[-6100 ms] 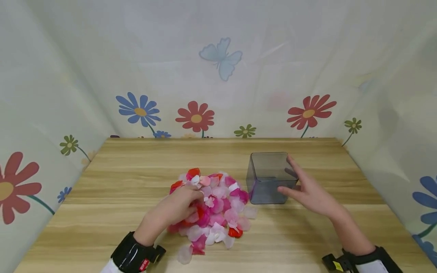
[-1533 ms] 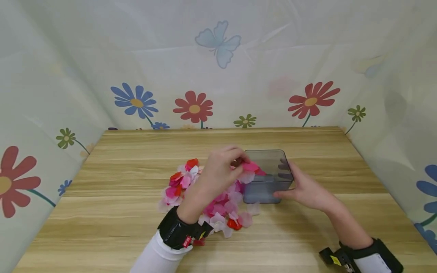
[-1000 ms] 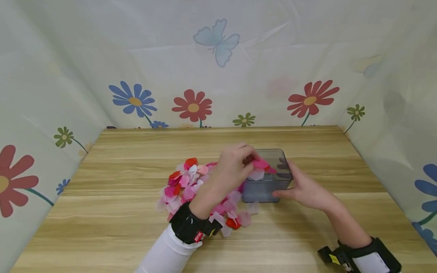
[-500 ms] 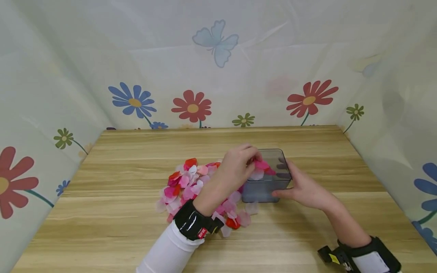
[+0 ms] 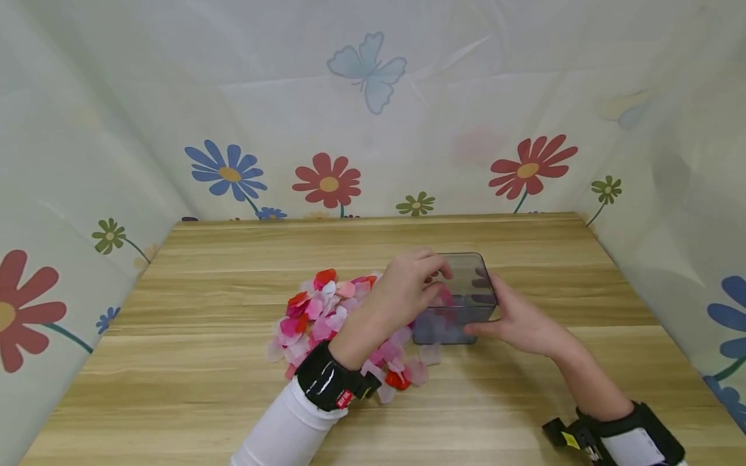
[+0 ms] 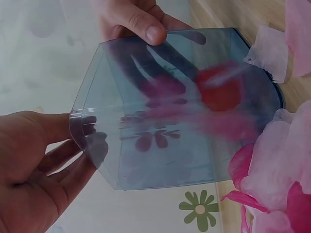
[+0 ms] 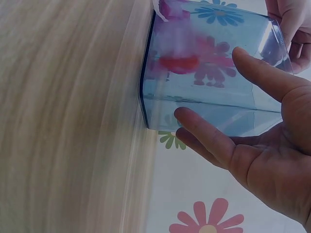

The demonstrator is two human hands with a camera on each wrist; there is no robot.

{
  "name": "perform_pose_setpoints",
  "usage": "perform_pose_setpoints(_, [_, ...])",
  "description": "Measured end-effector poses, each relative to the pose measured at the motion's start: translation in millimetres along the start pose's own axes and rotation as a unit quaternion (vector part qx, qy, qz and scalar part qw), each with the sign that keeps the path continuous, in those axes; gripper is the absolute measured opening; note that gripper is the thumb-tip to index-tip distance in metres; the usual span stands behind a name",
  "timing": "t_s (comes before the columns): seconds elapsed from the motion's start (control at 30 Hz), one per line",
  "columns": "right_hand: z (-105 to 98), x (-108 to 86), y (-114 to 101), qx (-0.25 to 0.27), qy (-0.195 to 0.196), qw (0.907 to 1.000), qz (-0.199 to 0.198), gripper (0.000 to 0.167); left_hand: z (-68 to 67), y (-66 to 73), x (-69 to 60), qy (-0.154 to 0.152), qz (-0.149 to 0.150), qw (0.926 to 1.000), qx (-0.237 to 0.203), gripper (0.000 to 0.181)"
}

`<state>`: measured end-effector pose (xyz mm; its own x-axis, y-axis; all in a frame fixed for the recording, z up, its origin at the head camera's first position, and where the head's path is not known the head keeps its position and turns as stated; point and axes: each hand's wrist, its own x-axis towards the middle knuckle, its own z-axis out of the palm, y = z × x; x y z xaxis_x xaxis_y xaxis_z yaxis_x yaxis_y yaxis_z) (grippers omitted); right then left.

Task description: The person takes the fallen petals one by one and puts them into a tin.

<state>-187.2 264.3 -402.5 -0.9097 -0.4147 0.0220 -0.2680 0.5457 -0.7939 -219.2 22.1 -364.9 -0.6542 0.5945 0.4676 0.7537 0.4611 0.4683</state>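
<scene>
My left hand [image 5: 402, 288] is over the left rim of a clear grey plastic box [image 5: 457, 327], fingers loosely bent, with no petals between them. Beneath it, blurred pink and red petals [image 6: 221, 94] are inside the box, apart from the fingers. My right hand [image 5: 521, 320] touches the box at its right side, thumb on the front wall. Its fingers [image 7: 206, 136] are spread and fairly straight against the wall. Left of the box lies a heap of artificial petals [image 5: 323, 317] in pink, white and red, partly hidden by my left forearm.
The box stands upright on a wood-grain table [image 5: 192, 362]. A loose pale petal [image 5: 430, 353] lies by the box's front left corner. A white curtain [image 5: 466, 97] with printed flowers encloses the table at the back and sides.
My left hand went from the heap to the box with pink petals pinched in it, then let them go; they are now inside the box. My right hand stays on the box.
</scene>
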Motion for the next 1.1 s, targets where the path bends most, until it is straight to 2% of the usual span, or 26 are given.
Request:
perform_pose_setpoints(0.2, [-0.4,0.3,0.0,-0.009,0.0,0.9999,-0.006,0.102,-2.7,-0.5,-3.0,0.002,0.014,0.9998,-0.012,0.015])
perform_pose_setpoints(0.33, [-0.5,0.5,-0.4,-0.012,0.0,0.9999,-0.008,0.102,-6.9,-0.4,-7.0,0.005,0.015,0.9994,-0.029,0.017])
perform_pose_setpoints(0.5, [0.3,1.0,0.1,-0.006,-0.003,0.9999,-0.009,0.103,-16.2,-1.1,-14.0,-0.006,0.009,0.9992,-0.038,0.018])
perform_pose_setpoints(0.67, [1.0,1.6,0.7,-0.013,0.003,0.9999,-0.006,0.104,-28.9,-3.1,-24.8,-0.013,-0.017,0.9993,-0.032,0.018])
perform_pose_setpoints(0.9, [1.6,2.8,-1.0,-0.019,0.006,0.9998,0.0,0.106,-45.9,-7.7,-40.2,-0.003,-0.054,0.9986,-0.001,0.022])
perform_pose_setpoints(1.1, [1.2,2.0,-1.4,-0.02,0.007,0.9998,0.004,0.106,-58.5,-10.1,-51.9,-0.019,-0.083,0.9961,0.024,0.021])
